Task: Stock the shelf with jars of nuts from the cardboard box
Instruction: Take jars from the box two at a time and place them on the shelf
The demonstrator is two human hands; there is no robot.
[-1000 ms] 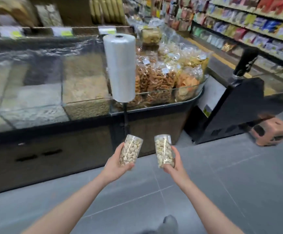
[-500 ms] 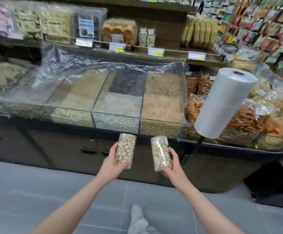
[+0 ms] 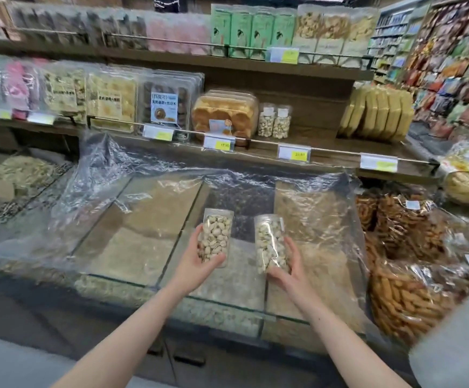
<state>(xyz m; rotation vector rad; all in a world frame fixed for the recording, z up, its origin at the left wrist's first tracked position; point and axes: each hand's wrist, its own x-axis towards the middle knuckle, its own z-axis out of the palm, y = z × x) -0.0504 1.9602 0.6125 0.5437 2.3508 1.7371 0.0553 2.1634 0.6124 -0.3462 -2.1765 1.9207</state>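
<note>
My left hand [image 3: 197, 261] grips a clear jar of pistachios [image 3: 216, 236], held upright. My right hand [image 3: 289, 264] holds a second clear jar of nuts [image 3: 269, 242], tilted slightly left. Both jars hover over the plastic-covered bulk bins [image 3: 171, 208]. On the wooden shelf [image 3: 325, 155] behind the bins stand two more jars of nuts [image 3: 274, 121], side by side, with open shelf space to their right. The cardboard box is out of view.
A tub of golden pastries [image 3: 225, 112] sits left of the shelved jars, yellow packets [image 3: 379, 113] to the right. Bagged fried snacks [image 3: 407, 247] pile at the right. Price tags [image 3: 293, 152] line the shelf rail. Upper shelves hold boxed goods.
The view has swung left and closer to the counter. The shelf with the two jars now faces me, and both hands have lifted their jars over the bins.
</note>
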